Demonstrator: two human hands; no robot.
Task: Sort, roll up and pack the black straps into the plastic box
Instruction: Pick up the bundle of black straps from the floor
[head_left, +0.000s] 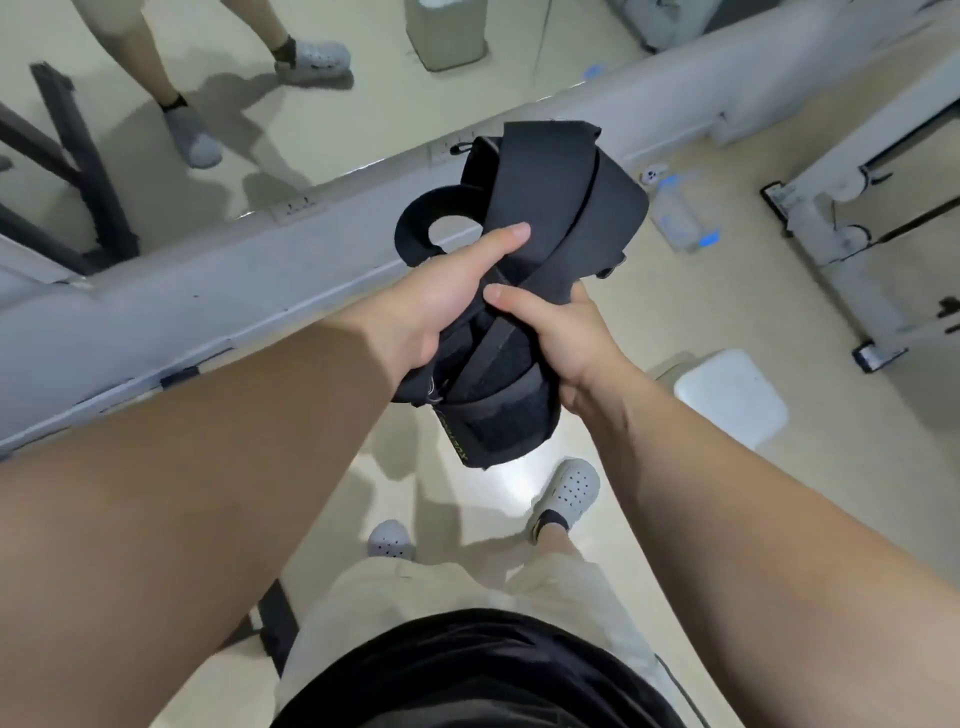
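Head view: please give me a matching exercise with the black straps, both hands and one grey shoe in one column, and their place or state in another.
1. black straps
2. left hand
3. right hand
4. grey shoe

A. grips the bundle's right side
B. bundled, held in the air
C. on the floor
D. grips the bundle's left side

Pairs: 1-B, 2-D, 3-A, 4-C.

Gym-like room: wall mirror (156, 78), metal equipment frames (831, 208).
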